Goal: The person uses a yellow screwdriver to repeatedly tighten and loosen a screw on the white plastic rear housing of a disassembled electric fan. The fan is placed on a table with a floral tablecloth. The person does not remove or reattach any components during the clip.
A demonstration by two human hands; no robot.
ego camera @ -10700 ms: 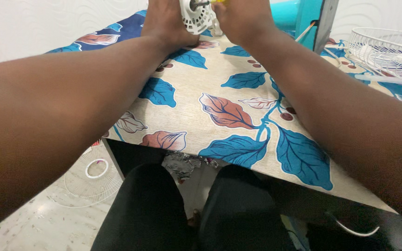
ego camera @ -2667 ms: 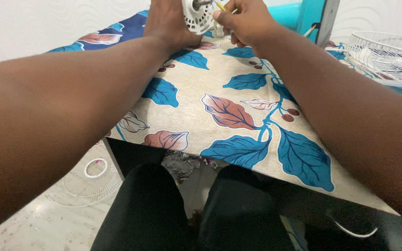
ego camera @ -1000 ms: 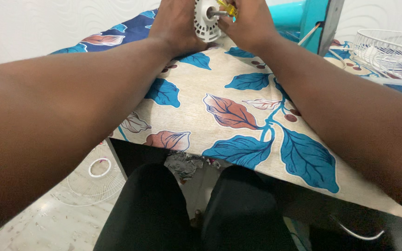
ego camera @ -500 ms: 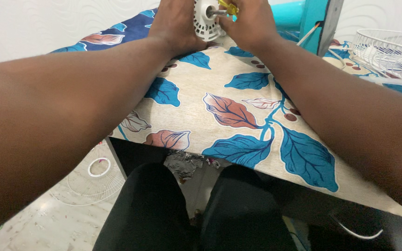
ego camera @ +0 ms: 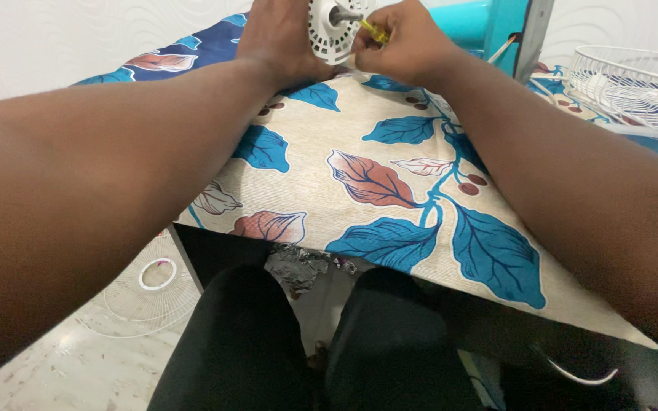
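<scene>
A white round fan motor housing [ego camera: 330, 34] with a metal shaft stands at the far edge of the table, partly cut off by the top of the view. My left hand [ego camera: 279, 38] grips its left side. My right hand [ego camera: 405, 42] holds a small yellow-handled screwdriver [ego camera: 372, 31] whose tip points at the housing's face near the shaft. Both arms stretch across a table covered with a beige cloth [ego camera: 390, 190] printed with blue and red leaves.
A white wire fan grille [ego camera: 634, 84] lies at the table's right. A turquoise fan body [ego camera: 489, 23] stands behind my right hand. Another wire grille [ego camera: 146, 293] lies on the floor at the left. My black-clad knees [ego camera: 314, 342] are under the table edge.
Both hands stay on the motor housing. The view has shifted slightly, and the screwdriver has turned a little against the housing face.
</scene>
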